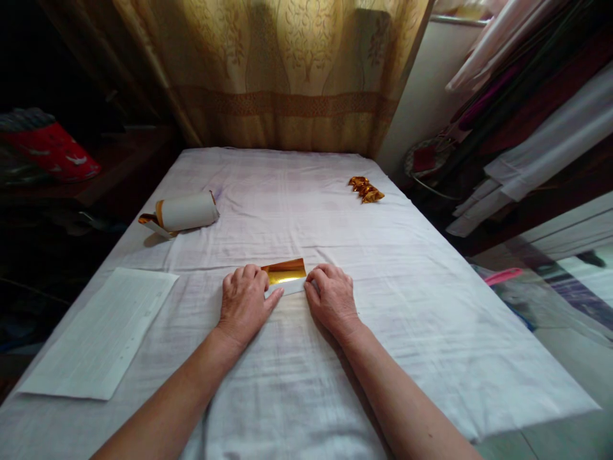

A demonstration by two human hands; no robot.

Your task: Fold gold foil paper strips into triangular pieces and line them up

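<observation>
A small sheet of gold foil paper (285,271) lies flat on the white cloth (383,306) in front of me, its white underside showing along the near edge. My left hand (244,300) presses on its left end with fingers curled, the thumb on the white edge. At the sheet's right end rests my right hand (331,295), fingers curled down onto the paper. A roll of gold paper (184,213), white side out, lies at the left. Folded gold pieces (366,189) sit at the far right.
A white lined sheet (100,332) lies at the near left. A patterned curtain (287,70) hangs behind the table. Hanging clothes (527,108) crowd the right side. A red bundle (55,150) sits in the dark at far left.
</observation>
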